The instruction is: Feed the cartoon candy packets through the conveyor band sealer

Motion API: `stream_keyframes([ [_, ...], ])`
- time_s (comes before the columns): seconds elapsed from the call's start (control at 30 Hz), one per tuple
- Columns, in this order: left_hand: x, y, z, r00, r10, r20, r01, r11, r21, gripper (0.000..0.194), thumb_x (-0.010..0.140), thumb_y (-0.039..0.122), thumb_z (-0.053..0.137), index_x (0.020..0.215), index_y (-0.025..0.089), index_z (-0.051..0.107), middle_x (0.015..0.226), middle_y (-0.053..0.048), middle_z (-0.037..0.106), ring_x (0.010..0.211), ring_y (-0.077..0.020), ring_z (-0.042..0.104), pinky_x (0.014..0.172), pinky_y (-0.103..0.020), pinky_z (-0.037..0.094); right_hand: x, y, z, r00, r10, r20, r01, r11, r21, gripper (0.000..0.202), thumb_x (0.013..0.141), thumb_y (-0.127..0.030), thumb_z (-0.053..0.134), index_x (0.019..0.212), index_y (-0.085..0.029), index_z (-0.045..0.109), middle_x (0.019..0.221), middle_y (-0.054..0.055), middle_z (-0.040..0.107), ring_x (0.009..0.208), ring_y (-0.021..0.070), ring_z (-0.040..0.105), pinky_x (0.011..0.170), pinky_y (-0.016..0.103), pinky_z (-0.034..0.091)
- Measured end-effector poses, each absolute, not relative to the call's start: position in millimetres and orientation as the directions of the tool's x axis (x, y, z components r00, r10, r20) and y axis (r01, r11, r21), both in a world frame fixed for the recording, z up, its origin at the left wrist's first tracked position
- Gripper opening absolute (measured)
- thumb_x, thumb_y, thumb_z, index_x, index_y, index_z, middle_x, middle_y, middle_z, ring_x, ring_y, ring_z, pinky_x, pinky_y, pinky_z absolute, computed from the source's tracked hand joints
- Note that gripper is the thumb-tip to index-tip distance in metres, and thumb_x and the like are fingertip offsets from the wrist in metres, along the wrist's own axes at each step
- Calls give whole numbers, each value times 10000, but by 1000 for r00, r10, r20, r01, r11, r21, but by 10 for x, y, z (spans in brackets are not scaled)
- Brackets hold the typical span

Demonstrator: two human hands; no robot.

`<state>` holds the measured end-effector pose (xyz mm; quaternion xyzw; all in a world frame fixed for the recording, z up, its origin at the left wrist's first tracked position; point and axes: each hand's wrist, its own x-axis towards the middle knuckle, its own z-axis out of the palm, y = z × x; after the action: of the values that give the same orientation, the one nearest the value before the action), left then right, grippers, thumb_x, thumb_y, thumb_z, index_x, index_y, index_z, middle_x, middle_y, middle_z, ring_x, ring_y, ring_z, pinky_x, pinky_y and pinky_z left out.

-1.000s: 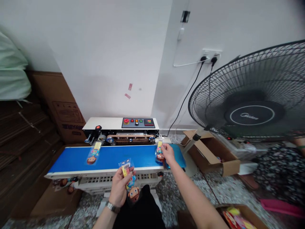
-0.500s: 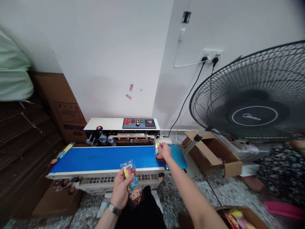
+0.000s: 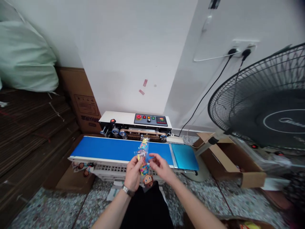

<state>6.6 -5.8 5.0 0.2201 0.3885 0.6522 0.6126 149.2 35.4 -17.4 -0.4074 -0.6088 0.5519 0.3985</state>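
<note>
My left hand (image 3: 133, 174) is closed around a clear packet (image 3: 144, 170) with a yellow, pink and blue card and a brown cartoon-faced figure at its lower end. My right hand (image 3: 160, 166) is just right of this packet, thumb and fingers apart and curved, holding nothing I can see. Behind the hands, a second packet (image 3: 144, 143) lies on the blue conveyor belt (image 3: 107, 149), its top at the sealing machine (image 3: 119, 118). The held packet partly hides that one.
A light-blue end plate (image 3: 184, 156) continues the belt at right. A large fan (image 3: 262, 117) and an open carton (image 3: 226, 162) stand to the right. Below the belt's left end is a carton (image 3: 71, 179) with packets inside. Stacked flat cardboard (image 3: 35, 127) lies at left.
My right hand has let go of the packet on the belt and come back beside the held one. That packet has travelled left along the machine. The view has swung left.
</note>
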Motion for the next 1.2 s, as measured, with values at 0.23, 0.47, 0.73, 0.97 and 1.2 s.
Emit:
stream_keyframes([
  [0.23,41,-25,113,-175,971,-161,-606,23,795,178,685,295,671,798,158,647,798,-30,672,736,-141,596,702,-259,443,1327,66,-198,-312,950,20,2,22,-1000,264,725,-348,634,936,-196,586,775,-3,605,660,126,555,599,235,460],
  [0.47,17,5,120,-128,972,-196,-563,91,821,352,704,314,654,1038,204,625,1102,-90,632,914,-191,597,754,-289,459,1510,164,-246,-217,975,-51,-33,-59,-998,301,700,-397,643,906,-193,559,759,-1,618,566,111,559,470,196,441],
  [0.73,-113,-183,-139,-63,948,-312,-529,234,816,428,690,345,658,1085,197,588,1156,-133,596,918,-212,610,779,-353,480,2190,962,-358,399,906,-140,39,-169,-985,346,657,-404,602,896,-186,477,593,-45,580,429,126,577,366,212,458],
  [0.97,-116,-294,-216,-52,931,-361,-515,285,808,402,682,330,669,1050,185,597,1088,-123,624,878,-205,622,761,-338,482,2163,1203,-509,425,889,-171,209,-280,-937,226,689,-277,574,886,-171,538,525,-49,560,415,129,575,362,204,438],
  [1.2,-156,-373,-262,-40,925,-378,-503,308,808,409,683,330,671,1062,195,592,1076,-117,626,895,-207,619,769,-336,479,2191,1292,-548,447,891,-78,507,-324,-798,184,671,-237,609,837,-162,623,714,32,642,698,179,616,573,234,449],
])
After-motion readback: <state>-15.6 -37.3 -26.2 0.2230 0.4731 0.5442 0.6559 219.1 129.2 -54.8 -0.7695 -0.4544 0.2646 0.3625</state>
